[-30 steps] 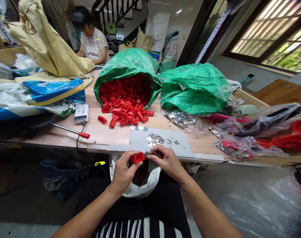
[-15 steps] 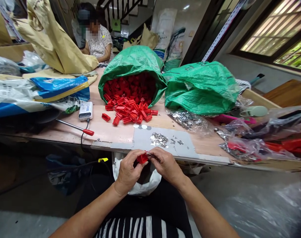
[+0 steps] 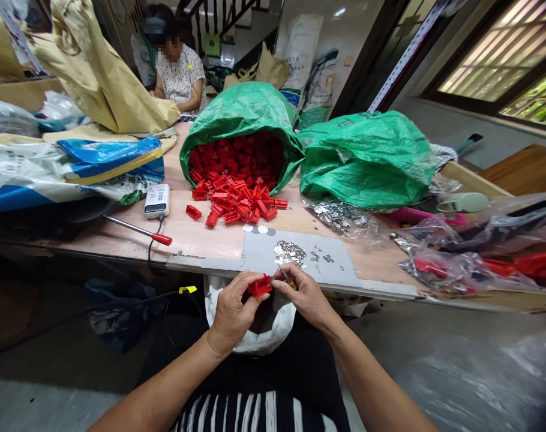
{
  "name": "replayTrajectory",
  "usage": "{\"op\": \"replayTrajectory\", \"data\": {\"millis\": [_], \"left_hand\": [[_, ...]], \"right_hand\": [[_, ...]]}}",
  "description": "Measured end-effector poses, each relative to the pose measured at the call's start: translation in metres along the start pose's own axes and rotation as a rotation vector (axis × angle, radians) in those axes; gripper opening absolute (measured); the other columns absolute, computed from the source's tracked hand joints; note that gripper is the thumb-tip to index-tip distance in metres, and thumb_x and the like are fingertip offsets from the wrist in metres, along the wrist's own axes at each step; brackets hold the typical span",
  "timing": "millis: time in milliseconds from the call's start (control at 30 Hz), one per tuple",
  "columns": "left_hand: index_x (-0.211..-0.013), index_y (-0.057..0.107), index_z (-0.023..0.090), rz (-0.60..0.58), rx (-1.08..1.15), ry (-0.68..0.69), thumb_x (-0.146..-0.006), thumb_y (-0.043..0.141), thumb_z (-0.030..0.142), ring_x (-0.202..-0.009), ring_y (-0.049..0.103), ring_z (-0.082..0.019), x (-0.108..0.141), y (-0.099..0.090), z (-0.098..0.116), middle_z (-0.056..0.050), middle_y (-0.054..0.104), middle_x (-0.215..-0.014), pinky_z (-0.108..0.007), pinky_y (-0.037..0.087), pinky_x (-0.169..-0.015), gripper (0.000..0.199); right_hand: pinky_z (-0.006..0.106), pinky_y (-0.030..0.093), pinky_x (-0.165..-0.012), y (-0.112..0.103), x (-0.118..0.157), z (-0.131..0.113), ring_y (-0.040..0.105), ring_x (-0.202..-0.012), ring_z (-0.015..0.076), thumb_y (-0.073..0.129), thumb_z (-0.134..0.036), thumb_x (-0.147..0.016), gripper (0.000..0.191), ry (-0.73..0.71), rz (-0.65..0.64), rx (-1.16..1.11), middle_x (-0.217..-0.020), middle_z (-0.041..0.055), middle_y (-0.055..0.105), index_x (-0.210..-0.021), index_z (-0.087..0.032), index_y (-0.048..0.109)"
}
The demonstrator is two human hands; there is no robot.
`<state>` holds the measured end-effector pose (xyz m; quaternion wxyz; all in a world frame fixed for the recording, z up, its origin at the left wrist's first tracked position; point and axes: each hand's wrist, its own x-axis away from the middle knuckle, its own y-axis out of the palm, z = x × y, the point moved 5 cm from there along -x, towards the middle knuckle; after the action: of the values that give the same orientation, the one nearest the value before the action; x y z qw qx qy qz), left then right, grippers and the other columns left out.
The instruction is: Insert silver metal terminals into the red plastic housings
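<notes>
My left hand pinches a small red plastic housing between thumb and fingers, its open side facing right. Close beside it, my right hand is closed on a slim pointed metal tool with a yellow part, whose exact kind I cannot tell. The tool's tip points up, apart from the housing. Below both hands hangs the open mouth of a white bag. Just beyond them, a pile of small shiny metal parts lies on a grey mat.
Loose red housings spill from a green sack. Another green sack lies to the right. A white power bank and a red-handled rod lie on the left. Across the table sits another person.
My right hand has drawn slightly away from the red housing, and the metal tool has swung to point upward. The housing has turned a little, showing more of its open side.
</notes>
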<state>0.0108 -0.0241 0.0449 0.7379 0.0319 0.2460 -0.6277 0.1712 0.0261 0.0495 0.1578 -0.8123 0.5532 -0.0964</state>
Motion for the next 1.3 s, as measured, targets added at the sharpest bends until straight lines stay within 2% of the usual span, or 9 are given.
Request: {"op": "replayTrajectory", "data": {"millis": [133, 333, 600, 867, 1000, 1067, 1133, 1233, 1300], "left_hand": [[-0.106, 0.066, 0.027, -0.044, 0.023, 0.047, -0.078, 0.065, 0.022, -0.099, 0.066, -0.022, 0.001, 0.004, 0.003, -0.002, 0.073, -0.103, -0.045, 0.039, -0.106, 0.029], [-0.111, 0.065, 0.027, -0.072, 0.015, 0.115, -0.080, 0.061, 0.016, -0.102, 0.065, -0.022, 0.007, 0.010, 0.005, -0.004, 0.072, -0.105, -0.043, 0.043, -0.103, 0.033], [-0.107, 0.066, 0.027, -0.116, 0.040, 0.005, -0.079, 0.064, 0.023, -0.105, 0.064, -0.023, 0.011, 0.012, -0.003, -0.003, 0.073, -0.106, -0.043, 0.045, -0.101, 0.028], [-0.107, 0.064, 0.025, -0.161, 0.104, 0.072, -0.076, 0.070, 0.024, -0.108, 0.063, -0.023, 0.008, 0.009, -0.007, -0.003, 0.073, -0.105, -0.053, 0.026, -0.112, 0.032], [-0.106, 0.064, 0.025, -0.217, 0.228, 0.069, -0.074, 0.072, 0.023, -0.109, 0.062, -0.022, 0.007, 0.009, -0.010, -0.003, 0.072, -0.108, -0.050, 0.020, -0.114, 0.032], [-0.104, 0.065, 0.025, -0.213, 0.288, -0.023, -0.074, 0.071, 0.023, -0.105, 0.064, -0.021, 0.007, 0.010, -0.015, -0.002, 0.073, -0.105, -0.047, 0.022, -0.114, 0.031], [-0.103, 0.066, 0.024, -0.170, 0.351, -0.164, -0.075, 0.071, 0.024, -0.101, 0.065, -0.020, 0.008, 0.011, -0.022, -0.003, 0.073, -0.104, -0.043, 0.032, -0.109, 0.029], [-0.100, 0.065, 0.022, -0.078, 0.489, -0.361, -0.073, 0.072, 0.026, -0.095, 0.065, -0.019, 0.009, 0.010, -0.033, -0.003, 0.071, -0.101, -0.034, 0.046, -0.093, 0.028], [-0.098, 0.064, 0.021, -0.032, 0.573, -0.432, -0.072, 0.073, 0.025, -0.093, 0.064, -0.017, 0.010, 0.010, -0.038, -0.002, 0.070, -0.098, -0.030, 0.047, -0.089, 0.029]], "right_hand": [[0.025, 0.039, -0.065, 0.009, -0.002, 0.005, 0.046, -0.070, 0.0126, 0.064, -0.040, -0.078, 0.024, 0.061, -0.053, -0.099, -0.073, -0.0027, 0.050, -0.082, -0.020, 0.051], [0.023, 0.035, -0.060, 0.014, 0.000, 0.013, 0.041, -0.065, 0.0101, 0.067, -0.038, -0.077, 0.028, 0.067, -0.124, -0.175, -0.071, -0.0046, 0.046, -0.078, -0.019, 0.046], [0.020, 0.019, -0.046, 0.024, 0.013, 0.023, 0.030, -0.048, 0.0054, 0.069, -0.048, -0.073, 0.041, 0.294, -0.307, -0.492, -0.063, -0.0089, 0.040, -0.089, -0.022, 0.041], [0.018, 0.017, -0.044, 0.024, 0.016, 0.025, 0.026, -0.046, 0.0032, 0.075, -0.042, -0.069, 0.043, 0.332, -0.325, -0.658, -0.063, -0.0090, 0.040, -0.089, -0.021, 0.043], [0.018, 0.015, -0.041, 0.028, 0.019, 0.026, 0.023, -0.043, 0.0020, 0.076, -0.040, -0.067, 0.044, 0.343, -0.369, -0.750, -0.062, -0.0096, 0.038, -0.090, -0.021, 0.044], [0.018, 0.016, -0.040, 0.026, 0.017, 0.026, 0.023, -0.042, 0.0025, 0.074, -0.043, -0.070, 0.043, 0.333, -0.382, -0.690, -0.062, -0.0094, 0.040, -0.094, -0.022, 0.045], [0.018, 0.023, -0.042, 0.015, 0.010, 0.028, 0.033, -0.045, 0.0048, 0.069, -0.045, -0.073, 0.039, 0.284, -0.318, -0.501, -0.068, -0.0061, 0.049, -0.098, -0.023, 0.048], [0.025, 0.039, -0.060, -0.021, -0.006, 0.029, 0.053, -0.069, 0.0135, 0.061, -0.040, -0.080, 0.023, 0.139, -0.012, 0.020, -0.086, 0.0018, 0.062, -0.093, -0.021, 0.056], [0.029, 0.041, -0.072, -0.045, -0.015, 0.030, 0.057, -0.081, 0.0176, 0.055, -0.032, -0.083, 0.013, 0.092, 0.185, 0.365, -0.088, 0.0031, 0.065, -0.087, -0.021, 0.060]]}}
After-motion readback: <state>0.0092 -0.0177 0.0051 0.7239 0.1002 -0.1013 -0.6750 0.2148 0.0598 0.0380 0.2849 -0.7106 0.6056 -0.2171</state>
